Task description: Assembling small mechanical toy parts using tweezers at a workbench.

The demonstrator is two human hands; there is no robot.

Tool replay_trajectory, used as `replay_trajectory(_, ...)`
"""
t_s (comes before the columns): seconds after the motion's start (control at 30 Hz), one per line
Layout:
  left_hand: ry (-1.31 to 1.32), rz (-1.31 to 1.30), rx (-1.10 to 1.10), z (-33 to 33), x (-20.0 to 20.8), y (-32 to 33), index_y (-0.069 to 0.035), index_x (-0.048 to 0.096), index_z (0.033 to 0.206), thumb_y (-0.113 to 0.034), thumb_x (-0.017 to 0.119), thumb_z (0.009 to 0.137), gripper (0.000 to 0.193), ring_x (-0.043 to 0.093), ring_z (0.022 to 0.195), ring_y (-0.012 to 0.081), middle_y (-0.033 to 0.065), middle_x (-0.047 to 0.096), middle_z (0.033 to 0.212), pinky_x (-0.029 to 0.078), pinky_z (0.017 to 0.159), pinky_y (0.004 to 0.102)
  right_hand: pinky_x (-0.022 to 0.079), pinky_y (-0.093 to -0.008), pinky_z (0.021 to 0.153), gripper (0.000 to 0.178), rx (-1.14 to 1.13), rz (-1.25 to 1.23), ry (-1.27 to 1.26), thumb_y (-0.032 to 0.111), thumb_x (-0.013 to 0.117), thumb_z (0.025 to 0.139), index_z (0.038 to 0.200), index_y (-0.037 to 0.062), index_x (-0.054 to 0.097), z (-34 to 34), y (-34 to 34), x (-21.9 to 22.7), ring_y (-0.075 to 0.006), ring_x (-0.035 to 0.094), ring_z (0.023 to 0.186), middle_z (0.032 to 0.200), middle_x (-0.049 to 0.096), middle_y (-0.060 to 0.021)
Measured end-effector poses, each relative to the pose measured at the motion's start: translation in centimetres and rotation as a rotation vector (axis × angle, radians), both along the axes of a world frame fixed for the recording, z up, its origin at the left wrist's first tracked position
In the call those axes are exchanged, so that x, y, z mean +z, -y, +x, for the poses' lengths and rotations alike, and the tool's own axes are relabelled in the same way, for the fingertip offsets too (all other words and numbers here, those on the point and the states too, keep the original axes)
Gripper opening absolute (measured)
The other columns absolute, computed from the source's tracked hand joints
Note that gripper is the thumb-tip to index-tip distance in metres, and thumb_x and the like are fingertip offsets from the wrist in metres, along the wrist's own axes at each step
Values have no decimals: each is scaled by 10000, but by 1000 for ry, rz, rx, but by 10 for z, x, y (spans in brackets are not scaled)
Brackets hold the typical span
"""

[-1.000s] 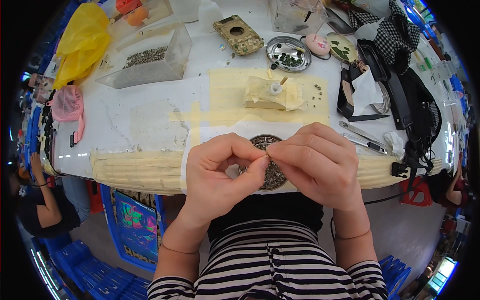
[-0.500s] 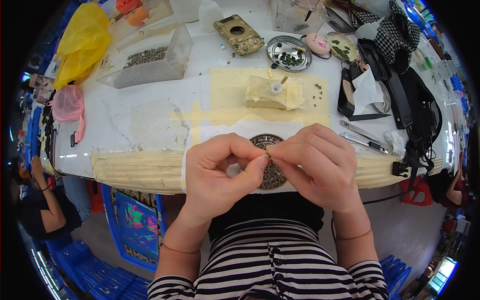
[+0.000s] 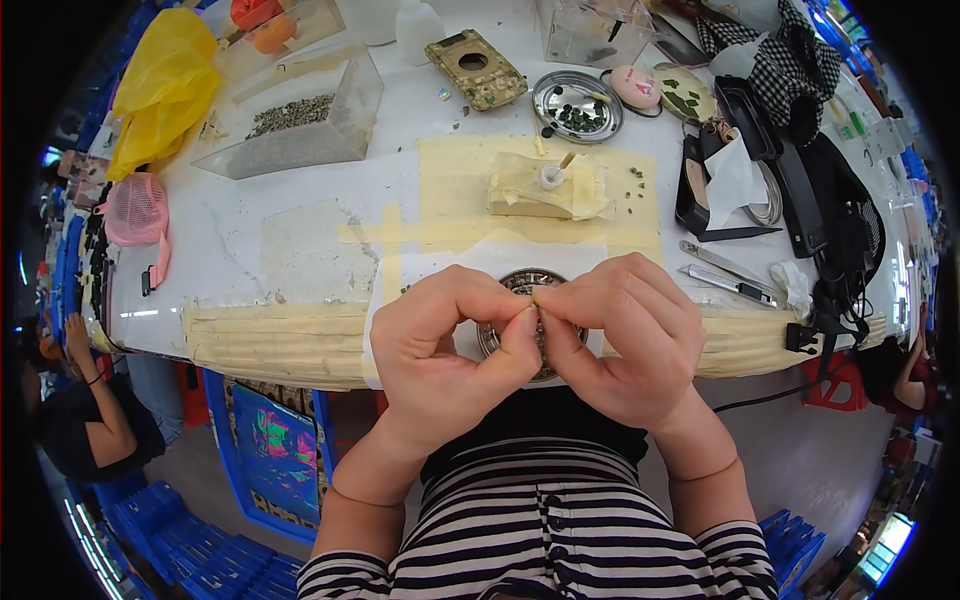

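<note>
My left hand and my right hand meet fingertip to fingertip at the table's front edge. Each is closed in a thumb-and-forefinger pinch; whatever sits between the tips is too small to make out. Right beneath them lies a round dish filled with small metallic-looking pieces, partly hidden by my fingers. Beyond the hands, a block wrapped in yellowish tape carries a small white cup with a thin stick in it. A few tiny pieces are scattered to the block's right.
A clear box of small grey pieces stands at left, near a yellow bag and pink mesh. Farther back are a camouflage-patterned case and a metal dish of dark green pieces. Tweezers and a knife lie right.
Both hands have shifted only slightly, with the right wrist a little further left. The fingertips stay pinched together over the dish.
</note>
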State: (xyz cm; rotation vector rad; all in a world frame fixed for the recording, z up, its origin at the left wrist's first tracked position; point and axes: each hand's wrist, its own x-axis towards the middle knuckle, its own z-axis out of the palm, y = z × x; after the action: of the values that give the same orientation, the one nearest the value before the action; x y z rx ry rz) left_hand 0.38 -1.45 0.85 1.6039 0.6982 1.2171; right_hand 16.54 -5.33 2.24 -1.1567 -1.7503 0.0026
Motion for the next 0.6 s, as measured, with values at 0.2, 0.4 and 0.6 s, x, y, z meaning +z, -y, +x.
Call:
replay_trajectory(0.2, -229, 297, 80, -3, 6, -5, 17, 656, 779, 60, 724, 739, 89, 612, 663, 109, 49, 655, 724, 483, 610, 242, 502, -302, 537, 260, 64, 16, 135, -12, 735, 643, 891, 13, 663, 10, -2, 0, -217, 610, 646, 765, 640, -54)
replay_trajectory(0.4, 84, -363, -50, 0, 7, 6, 40, 645, 845, 59, 691, 810, 61, 604, 690, 70, 39, 663, 776, 491, 627, 211, 495, -293, 537, 270, -28, 94, 235, 36, 724, 631, 893, 17, 663, 5, 1, -4, -207, 605, 654, 769, 637, -48)
replay_trajectory(0.6, 259, -592, -206, -5, 9, 1, 38, 639, 871, 33, 662, 867, 24, 595, 712, 49, 39, 656, 798, 479, 633, 188, 493, -293, 544, 264, 69, 74, 137, 34, 718, 645, 901, 16, 654, 9, -4, -3, -204, 595, 661, 780, 639, -46)
